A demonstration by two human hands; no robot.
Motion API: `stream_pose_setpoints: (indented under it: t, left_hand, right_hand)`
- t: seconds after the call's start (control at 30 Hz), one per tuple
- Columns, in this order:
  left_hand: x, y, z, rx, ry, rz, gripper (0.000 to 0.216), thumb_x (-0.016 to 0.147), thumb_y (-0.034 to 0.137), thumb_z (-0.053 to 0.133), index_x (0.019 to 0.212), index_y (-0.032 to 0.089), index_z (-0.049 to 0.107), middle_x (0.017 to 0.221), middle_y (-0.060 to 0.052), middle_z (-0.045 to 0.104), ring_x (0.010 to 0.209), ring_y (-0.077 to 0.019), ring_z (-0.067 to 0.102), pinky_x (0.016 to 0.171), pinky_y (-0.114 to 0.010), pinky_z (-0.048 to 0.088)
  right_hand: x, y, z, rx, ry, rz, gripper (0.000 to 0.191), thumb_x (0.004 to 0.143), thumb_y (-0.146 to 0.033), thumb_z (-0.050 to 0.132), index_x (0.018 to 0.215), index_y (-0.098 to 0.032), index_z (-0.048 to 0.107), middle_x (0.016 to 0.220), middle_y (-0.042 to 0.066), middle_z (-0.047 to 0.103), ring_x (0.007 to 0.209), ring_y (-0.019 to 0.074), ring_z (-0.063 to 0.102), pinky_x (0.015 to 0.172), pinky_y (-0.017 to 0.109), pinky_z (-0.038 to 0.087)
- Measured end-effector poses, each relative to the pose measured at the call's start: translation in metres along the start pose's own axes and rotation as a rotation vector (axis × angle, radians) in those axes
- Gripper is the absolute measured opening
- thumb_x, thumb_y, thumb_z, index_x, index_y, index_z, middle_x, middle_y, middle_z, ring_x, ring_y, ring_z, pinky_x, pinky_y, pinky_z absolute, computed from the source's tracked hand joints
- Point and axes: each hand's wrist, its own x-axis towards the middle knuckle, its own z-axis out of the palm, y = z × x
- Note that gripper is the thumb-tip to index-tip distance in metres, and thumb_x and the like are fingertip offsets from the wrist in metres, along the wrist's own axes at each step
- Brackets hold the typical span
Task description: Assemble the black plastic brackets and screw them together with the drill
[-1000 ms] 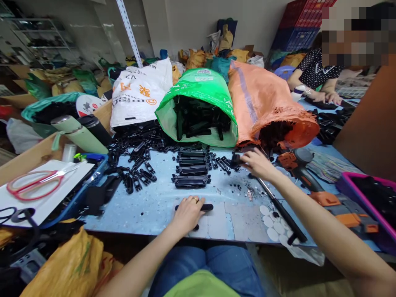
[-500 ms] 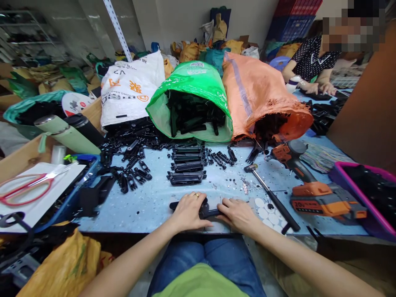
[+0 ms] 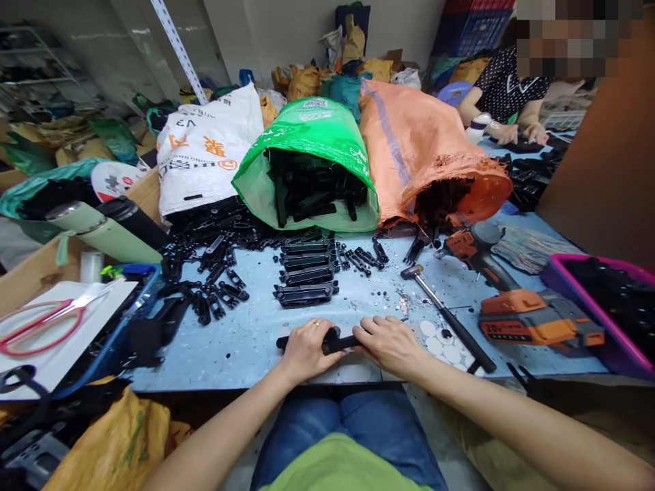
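Note:
A long black jointed part lies low over the front of the blue table, gripped at two places. My left hand is closed round its left half, with the dark end poking out past the knuckles. Curled over its right end are the fingers of my right hand, which hide that end. Just beyond the hands, several similar black assemblies are stacked in a row. A hammer with a black handle rests to the right of my right hand, beside white round discs.
An orange cordless drill and a pink-rimmed bin stand on the right. Behind are white, green and orange sacks. Red scissors lie at left. A co-worker's hands are at far right.
Both hands have shifted slightly on the black part, and it has turned so that a different side shows. The whole view has swung a little to the right.

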Motion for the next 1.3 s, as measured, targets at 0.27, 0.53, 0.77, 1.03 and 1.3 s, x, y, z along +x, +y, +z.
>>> stream_pose_setpoints:
  t: [0.27, 0.53, 0.77, 1.03, 1.3]
  left_hand:
    - [0.079, 0.017, 0.001, 0.19, -0.041, 0.071, 0.046, 0.087, 0.045, 0.045, 0.124, 0.018, 0.041, 0.121, -0.01, 0.051, 0.114, -0.0249, 0.042, 0.093, -0.039, 0.035]
    - [0.265, -0.023, 0.019, 0.331, -0.077, -0.26, 0.026, 0.084, 0.011, 0.04, 0.104, 0.009, 0.056, 0.111, -0.019, 0.055, 0.109, -0.028, 0.042, 0.088, -0.044, 0.033]
    - [0.3, -0.059, 0.027, 0.405, -0.169, -0.388, 0.03, 0.087, 0.03, 0.052, 0.111, 0.014, 0.054, 0.114, -0.01, 0.055, 0.104, -0.0235, 0.052, 0.087, -0.047, 0.043]
    - [0.292, -0.074, -0.01, 0.399, -0.133, -0.241, 0.027, 0.088, 0.029, 0.05, 0.107, 0.01, 0.056, 0.107, -0.012, 0.057, 0.095, -0.021, 0.057, 0.083, -0.038, 0.046]
    - [0.13, -0.054, -0.069, 0.033, 0.08, -0.061, 0.026, 0.092, 0.033, 0.039, 0.098, 0.019, 0.06, 0.093, -0.005, 0.057, 0.089, -0.0173, 0.055, 0.082, -0.03, 0.043]
  right_hand:
    - [-0.022, 0.034, 0.048, 0.189, 0.075, 0.076, 0.031, 0.091, -0.044, 0.04, 0.1, -0.02, 0.058, 0.089, 0.006, 0.057, 0.081, 0.0173, 0.052, 0.066, 0.029, 0.035]
    - [-0.049, 0.034, 0.056, 0.334, 0.127, 0.166, 0.033, 0.087, -0.047, 0.047, 0.104, -0.022, 0.059, 0.094, 0.007, 0.06, 0.086, 0.0201, 0.053, 0.075, 0.034, 0.04]
    - [0.018, 0.141, 0.035, 0.18, 0.247, 0.483, 0.031, 0.093, -0.036, 0.037, 0.113, -0.019, 0.054, 0.107, 0.01, 0.056, 0.102, 0.022, 0.05, 0.083, 0.033, 0.042]
    - [0.125, 0.244, 0.054, 0.076, 0.056, 0.557, 0.023, 0.086, -0.021, 0.049, 0.106, -0.013, 0.057, 0.104, 0.012, 0.057, 0.099, 0.02, 0.051, 0.082, 0.026, 0.039]
    - [0.071, 0.206, 0.063, 0.081, 0.004, 0.587, 0.024, 0.08, -0.023, 0.049, 0.099, -0.011, 0.057, 0.103, 0.013, 0.056, 0.087, 0.0205, 0.056, 0.075, 0.027, 0.039]
